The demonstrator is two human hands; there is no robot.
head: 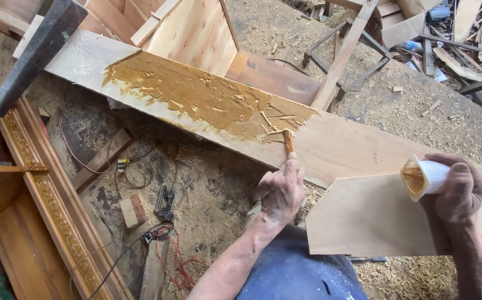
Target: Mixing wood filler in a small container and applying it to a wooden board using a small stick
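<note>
Blue-clad knee below, two hands spreading glue on a plank.
Left hand [281, 191] grips a brush [288, 142] touching the glue-smeared plank [196, 97]; right hand [460, 191] clasps a white cup [425, 176] over a smaller board [368, 216].

The bare right half of the plank [363, 147] is free for a hand. Wet glue [196, 97] covers its left half. A second board [374, 216] blocks the near side, a dark beam [35, 53] the far-left end.
</note>
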